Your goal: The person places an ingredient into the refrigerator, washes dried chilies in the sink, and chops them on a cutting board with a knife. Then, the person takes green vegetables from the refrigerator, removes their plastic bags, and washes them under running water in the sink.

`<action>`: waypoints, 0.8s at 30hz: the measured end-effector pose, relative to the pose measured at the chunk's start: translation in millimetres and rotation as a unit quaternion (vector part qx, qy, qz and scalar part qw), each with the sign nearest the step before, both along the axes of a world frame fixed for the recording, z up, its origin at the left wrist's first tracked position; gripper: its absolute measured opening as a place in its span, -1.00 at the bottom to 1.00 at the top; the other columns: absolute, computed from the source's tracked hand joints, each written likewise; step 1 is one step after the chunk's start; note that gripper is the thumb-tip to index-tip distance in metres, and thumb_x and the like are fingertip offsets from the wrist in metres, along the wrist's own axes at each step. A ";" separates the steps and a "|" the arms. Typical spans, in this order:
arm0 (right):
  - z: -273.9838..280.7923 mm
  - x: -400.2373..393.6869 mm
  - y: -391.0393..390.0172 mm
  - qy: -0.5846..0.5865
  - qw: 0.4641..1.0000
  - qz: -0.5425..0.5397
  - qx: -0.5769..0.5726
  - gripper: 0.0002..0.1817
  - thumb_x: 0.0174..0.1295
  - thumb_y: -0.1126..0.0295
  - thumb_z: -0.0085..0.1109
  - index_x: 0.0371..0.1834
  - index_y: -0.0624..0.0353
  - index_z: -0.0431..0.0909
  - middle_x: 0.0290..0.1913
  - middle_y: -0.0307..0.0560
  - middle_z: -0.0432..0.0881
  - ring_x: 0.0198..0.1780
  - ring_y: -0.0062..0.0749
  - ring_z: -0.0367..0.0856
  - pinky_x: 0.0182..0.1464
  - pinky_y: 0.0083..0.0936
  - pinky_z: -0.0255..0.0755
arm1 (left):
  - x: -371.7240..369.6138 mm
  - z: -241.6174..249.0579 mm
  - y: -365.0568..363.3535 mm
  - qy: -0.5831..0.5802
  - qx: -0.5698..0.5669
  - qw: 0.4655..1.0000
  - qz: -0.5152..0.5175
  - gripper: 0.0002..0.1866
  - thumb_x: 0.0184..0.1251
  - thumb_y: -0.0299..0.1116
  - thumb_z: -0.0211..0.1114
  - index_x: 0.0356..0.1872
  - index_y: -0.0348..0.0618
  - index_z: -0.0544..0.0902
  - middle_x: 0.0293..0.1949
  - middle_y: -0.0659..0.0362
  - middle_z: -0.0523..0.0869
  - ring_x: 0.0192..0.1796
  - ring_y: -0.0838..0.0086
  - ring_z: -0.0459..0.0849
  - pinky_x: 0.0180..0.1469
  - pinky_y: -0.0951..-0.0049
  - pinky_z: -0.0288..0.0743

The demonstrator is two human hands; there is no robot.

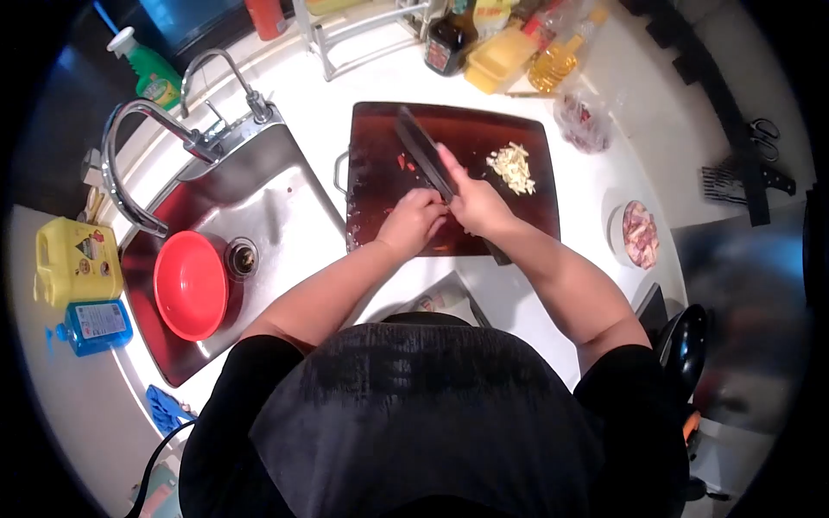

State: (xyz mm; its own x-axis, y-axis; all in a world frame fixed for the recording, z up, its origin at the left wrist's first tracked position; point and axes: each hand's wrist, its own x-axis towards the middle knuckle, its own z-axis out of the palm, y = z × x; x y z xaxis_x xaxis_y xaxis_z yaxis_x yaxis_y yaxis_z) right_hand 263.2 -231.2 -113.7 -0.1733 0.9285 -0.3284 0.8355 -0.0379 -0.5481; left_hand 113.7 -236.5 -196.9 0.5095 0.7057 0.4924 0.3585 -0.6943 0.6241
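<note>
White table (561, 268), smooth and glossy, wraps around a steel sink (259, 207) set at the left. Dark reddish board (466, 129), rectangular with rounded corners, lies on the table just right of the sink. Right hand (475, 203) grips the knife (423, 151) handle, fingers clenched around it; the broad dark blade angles up and left across the board. Left hand (413, 220) rests curled on the board just beside the blade, fingers bent under; what they press on is hidden. Small red bits (402, 161) lie on the board left of the blade. Pale chopped pile (512, 167) sits on the board's right part, apart from both hands.

Sink holds a round red bowl (191, 285) near the drain; two curved metal taps (142, 164) rise at its back edge. Yellow jug (76, 262) and blue bottle (93, 326) stand at far left. White dish of pinkish meat (640, 234) sits right of the board. Bottles and a yellow tub (499, 59) crowd the table's far edge. Clear bag (584, 121) lies near the board's upper right corner.
</note>
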 end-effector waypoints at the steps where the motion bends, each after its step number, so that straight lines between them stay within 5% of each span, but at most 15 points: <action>1: 1.2 4.8 -2.7 -0.019 0.999 0.018 0.042 -0.14 0.05 0.52 -0.05 0.37 -0.37 -0.23 -0.49 0.19 0.54 -0.42 0.07 0.55 -0.35 -0.14 0.38 | -2.3 6.8 -3.8 -0.007 0.021 1.000 0.022 -0.83 -0.02 -0.48 0.25 -0.34 -0.20 0.55 -0.27 0.06 0.49 -0.14 0.16 0.46 -0.05 0.25 0.34; 10: 18.7 19.5 -54.4 -0.068 0.983 0.133 0.111 -0.13 -0.07 0.61 -0.08 0.38 -0.20 -0.12 -0.51 0.20 0.53 -0.45 0.08 0.52 -0.38 -0.11 0.35 | -4.8 -1.9 -4.2 0.009 0.001 0.998 0.054 -0.92 0.00 -0.50 0.20 -0.42 -0.21 0.57 -0.29 0.13 0.52 -0.14 0.23 0.47 -0.05 0.32 0.36; 13: 31.0 29.7 -61.9 -0.130 0.983 0.121 -0.037 -0.13 -0.06 0.61 -0.10 0.39 -0.20 -0.14 -0.52 0.21 0.52 -0.44 0.08 0.52 -0.36 -0.13 0.37 | -5.7 -2.8 -2.7 -0.010 -0.008 0.999 0.034 -0.93 -0.03 -0.54 0.20 -0.46 -0.21 0.58 -0.31 0.15 0.54 -0.19 0.24 0.50 -0.10 0.35 0.41; 16: -4.1 6.6 -26.9 -0.030 0.988 0.125 0.086 -0.13 -0.03 0.60 -0.13 0.39 -0.24 -0.21 -0.51 0.25 0.52 -0.43 0.10 0.53 -0.34 -0.14 0.38 | -6.8 -2.7 -0.4 -0.006 -0.025 0.999 0.035 -0.88 -0.03 -0.56 0.23 -0.39 -0.22 0.58 -0.32 0.10 0.55 -0.23 0.17 0.50 -0.18 0.33 0.43; 18: -2.9 -14.3 -11.3 -0.120 0.987 0.097 0.037 -0.15 0.03 0.58 -0.14 0.38 -0.28 -0.25 -0.50 0.27 0.52 -0.43 0.12 0.53 -0.36 -0.14 0.37 | -9.0 -5.9 0.9 -0.020 -0.024 0.999 0.032 -0.86 -0.03 -0.54 0.24 -0.37 -0.21 0.58 -0.31 0.09 0.55 -0.22 0.16 0.50 -0.17 0.31 0.43; 21: 2.5 2.9 -9.0 0.004 1.000 0.017 0.013 -0.16 0.05 0.55 -0.14 0.38 -0.30 -0.25 -0.50 0.26 0.52 -0.43 0.11 0.54 -0.37 -0.12 0.34 | -9.6 4.5 -0.7 -0.029 -0.014 0.999 0.035 -0.83 -0.03 -0.54 0.25 -0.34 -0.19 0.58 -0.27 0.07 0.54 -0.20 0.16 0.50 -0.15 0.30 0.43; 22: -3.5 14.6 -11.9 0.002 0.995 0.049 0.092 -0.14 0.01 0.58 -0.13 0.38 -0.27 -0.26 -0.51 0.27 0.52 -0.43 0.10 0.54 -0.37 -0.11 0.34 | -11.1 6.9 -1.1 -0.027 0.006 0.999 0.042 -0.84 -0.03 -0.54 0.25 -0.35 -0.19 0.57 -0.26 0.07 0.53 -0.20 0.16 0.50 -0.15 0.30 0.43; 24: 13.9 15.9 -22.1 0.016 0.996 0.058 0.069 -0.14 0.01 0.59 -0.14 0.39 -0.22 -0.26 -0.50 0.31 0.51 -0.46 0.11 0.53 -0.34 -0.17 0.37 | -12.1 6.0 -3.0 -0.021 0.036 0.998 0.054 -0.85 -0.03 -0.53 0.25 -0.36 -0.20 0.56 -0.24 0.06 0.52 -0.20 0.17 0.50 -0.15 0.29 0.43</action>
State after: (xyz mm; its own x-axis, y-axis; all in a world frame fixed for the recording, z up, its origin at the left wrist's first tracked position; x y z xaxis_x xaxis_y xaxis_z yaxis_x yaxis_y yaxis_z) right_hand 279.1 -253.3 -99.8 -0.2896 0.9376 -0.1926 0.8125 0.1344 -0.5673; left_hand 101.6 -239.5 -190.9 0.4096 0.7178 0.5630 0.4083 -0.6961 0.5905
